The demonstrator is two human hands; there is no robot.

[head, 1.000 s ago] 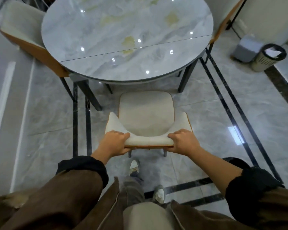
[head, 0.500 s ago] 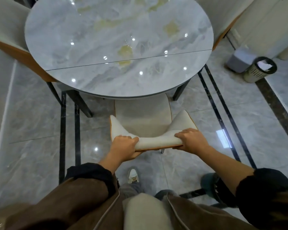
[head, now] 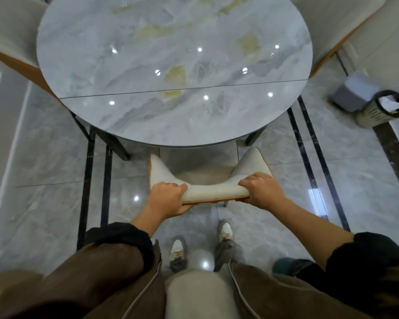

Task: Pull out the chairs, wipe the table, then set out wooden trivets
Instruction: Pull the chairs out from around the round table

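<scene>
**Both hands on the chair back, seat partly under the table**

Nearest to my camera I see brown sleeves with dark cuffs pushed up, and two pale shoes (head: 177,249) planted on the grey marble floor (head: 44,203) just behind the chair.

My left hand (head: 165,199) is wrapped around the left end of the backrest of the near chair (head: 213,192), fingers curled over the cream top edge and the thumb underneath against the orange shell. My right hand (head: 262,191) is clamped the same way on the right end. Both are closed tight on the backrest, with a bare stretch of cushion between them.

The chair faces the table. Its seat runs forward under the rim of the round marble table (head: 171,65), so only the rear part of the seat shows; I can't tell how far under the front edge reaches. Dark table legs stand to either side of it.

The tabletop has a thin seam line across it and yellowish patches near the middle, possibly part of the stone pattern.

Farther off, a second chair (head: 7,42) sits at the table's left edge and a third chair (head: 336,24) at its right. Well off to the right stand a grey box (head: 352,93) and, just beside it, a black-rimmed waste bin (head: 378,109).
</scene>
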